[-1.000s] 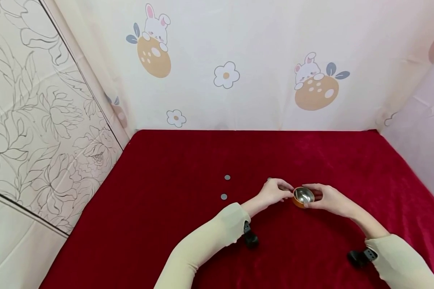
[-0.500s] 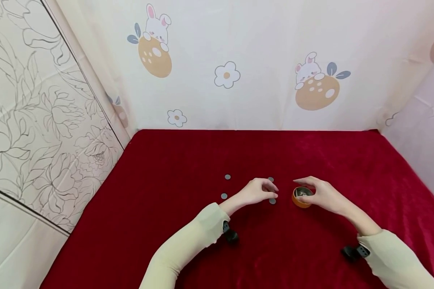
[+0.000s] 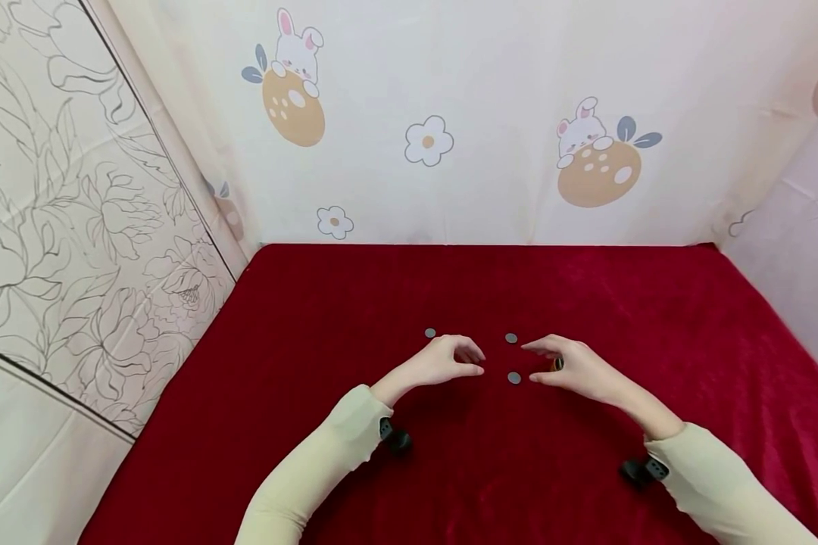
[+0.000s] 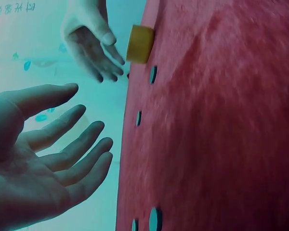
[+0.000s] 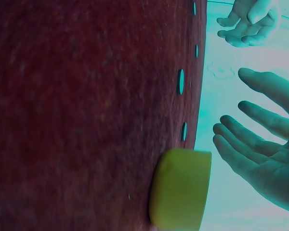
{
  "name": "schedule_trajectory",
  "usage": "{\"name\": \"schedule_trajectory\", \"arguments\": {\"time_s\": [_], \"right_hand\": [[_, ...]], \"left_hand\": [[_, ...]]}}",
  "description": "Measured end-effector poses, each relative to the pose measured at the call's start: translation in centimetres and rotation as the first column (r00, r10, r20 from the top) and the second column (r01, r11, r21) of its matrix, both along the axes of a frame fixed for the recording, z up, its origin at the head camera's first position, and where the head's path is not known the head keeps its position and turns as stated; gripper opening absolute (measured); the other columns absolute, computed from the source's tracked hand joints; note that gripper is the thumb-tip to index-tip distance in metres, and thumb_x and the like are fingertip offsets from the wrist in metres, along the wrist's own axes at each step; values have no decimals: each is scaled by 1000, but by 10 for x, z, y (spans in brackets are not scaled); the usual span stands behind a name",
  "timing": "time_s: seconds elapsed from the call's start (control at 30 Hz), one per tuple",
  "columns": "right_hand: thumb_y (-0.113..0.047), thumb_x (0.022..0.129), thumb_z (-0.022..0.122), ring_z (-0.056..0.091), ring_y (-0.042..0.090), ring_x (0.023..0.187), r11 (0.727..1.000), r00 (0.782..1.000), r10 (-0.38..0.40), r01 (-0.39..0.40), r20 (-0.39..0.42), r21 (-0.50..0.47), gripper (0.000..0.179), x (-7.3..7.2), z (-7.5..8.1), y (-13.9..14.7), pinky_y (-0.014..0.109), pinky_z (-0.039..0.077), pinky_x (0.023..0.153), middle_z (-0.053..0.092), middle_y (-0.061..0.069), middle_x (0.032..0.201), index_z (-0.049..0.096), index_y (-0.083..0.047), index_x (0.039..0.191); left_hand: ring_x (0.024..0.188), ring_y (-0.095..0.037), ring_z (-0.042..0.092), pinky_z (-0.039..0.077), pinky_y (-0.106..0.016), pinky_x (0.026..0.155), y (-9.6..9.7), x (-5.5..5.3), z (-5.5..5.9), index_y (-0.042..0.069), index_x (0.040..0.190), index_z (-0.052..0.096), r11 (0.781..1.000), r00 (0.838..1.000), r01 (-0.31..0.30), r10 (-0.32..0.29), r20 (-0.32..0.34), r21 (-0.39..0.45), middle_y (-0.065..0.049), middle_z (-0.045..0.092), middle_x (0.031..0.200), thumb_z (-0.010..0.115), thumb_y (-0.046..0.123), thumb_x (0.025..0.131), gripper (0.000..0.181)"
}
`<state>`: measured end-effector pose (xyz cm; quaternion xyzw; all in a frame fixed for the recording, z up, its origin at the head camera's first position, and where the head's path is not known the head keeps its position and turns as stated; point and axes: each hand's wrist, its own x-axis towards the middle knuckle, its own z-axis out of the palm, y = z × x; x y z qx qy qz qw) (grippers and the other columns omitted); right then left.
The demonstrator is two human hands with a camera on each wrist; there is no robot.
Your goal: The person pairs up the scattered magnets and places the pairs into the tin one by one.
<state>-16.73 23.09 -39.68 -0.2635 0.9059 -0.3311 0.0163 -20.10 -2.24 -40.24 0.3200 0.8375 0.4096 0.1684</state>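
My left hand (image 3: 435,362) and right hand (image 3: 581,369) hold nothing, thumbs wide of fingers. The bowl (image 5: 180,190) sits nearer the table's (image 3: 491,469) right edge; four discs (image 5: 181,82) lie leftward, presumably spaced for separate gripping.

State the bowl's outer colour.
Yellowish; the bowl shows best in the right wrist view, whose colours look tinted.

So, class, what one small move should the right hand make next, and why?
Probably lower the right hand toward the gray disc nearest its thumb tip in the head view: the hand hovers above the red cloth with its fingers apart, holding nothing, while that disc lies flat on the cloth, outside the cup.
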Motion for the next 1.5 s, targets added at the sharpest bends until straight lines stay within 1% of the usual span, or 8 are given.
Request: {"name": "schedule_trajectory", "arguments": {"time_s": [0.13, 0.3, 0.5, 0.7, 0.87, 1.0, 1.17, 1.5], "right_hand": [[-13, 76, 69, 56, 32, 92, 999, 998, 33, -31, 54, -44, 41, -2, -3, -6, 39, 47, 75, 56, 19, 108, 56, 5, 111], [-11, 76, 69, 58, 31, 93, 999, 993, 17, -12, 114, -42, 41, -3, -5, -12, 37, 48, 75, 56, 18, 110, 56, 4, 112], [-10, 75, 69, 59, 30, 89, 999, 990, 40, -37, 137, -28, 38, -5, -8, -16, 30, 49, 70, 57, 18, 104, 57, 7, 107], [-8, 75, 68, 59, 28, 85, 997, 987, 71, -68, 142, -22, 35, -7, -12, -20, 31, 49, 69, 58, 16, 98, 58, 8, 104], [-6, 74, 69, 59, 27, 83, 999, 988, 49, -49, 144, -7, 33, -8, -15, -23, 28, 48, 68, 58, 14, 94, 59, 8, 103], [-4, 73, 69, 58, 25, 80, 999, 991, 38, -40, 128, 18, 31, -11, -18, -25, 26, 47, 66, 58, 13, 90, 60, 8, 100], [-2, 70, 69, 58, 24, 76, 997, 995, 30, -37, 97, 70, 28, -13, -22, -28, 27, 47, 65, 58, 11, 85, 62, 8, 95], [1, 68, 70, 56, 21, 72, 992, 998, 19, -27, 65, 124, 22, -13, -21, -34, 25, 46, 61, 56, 9, 81, 65, 6, 89]], "left_hand": [[85, -11, 58, 44, -18, 72, -14, -2, -1, 5, 102, 62, 1000, 1000, -9, 9, -14, -9, -6, 63, 99, 64, 17, 81, 24], [91, -18, 57, 44, -20, 74, -29, -7, -4, 4, 103, 62, 999, 999, -3, 0, -50, -47, -7, 62, 100, 65, 17, 80, 26], [91, -19, 56, 45, -23, 75, -48, -11, -7, 4, 102, 63, 996, 998, -23, 18, -57, -89, -6, 61, 100, 68, 15, 78, 27], [91, -20, 56, 45, -26, 77, -62, -13, -11, 3, 101, 63, 990, 997, -70, 65, -50, -121, -8, 62, 98, 69, 12, 77, 27], [86, -18, 57, 45, -24, 71, -65, -14, -16, 3, 99, 63, 984, 995, -97, 93, -32, -147, -6, 63, 94, 68, 11, 77, 24], [84, -18, 57, 46, -23, 70, -63, -15, -18, 2, 98, 63, 983, 997, -82, 79, -25, -166, -6, 63, 92, 69, 9, 76, 24], [81, -18, 58, 46, -23, 69, -61, -17, -22, 3, 97, 64, 975, 997, -69, 59, -53, -213, -6, 62, 88, 70, 9, 74, 24], [78, -17, 59, 46, -22, 66, -56, -19, -26, 3, 91, 66, 957, 993, -101, 78, -92, -273, -6, 63, 84, 73, 7, 71, 22]]}}
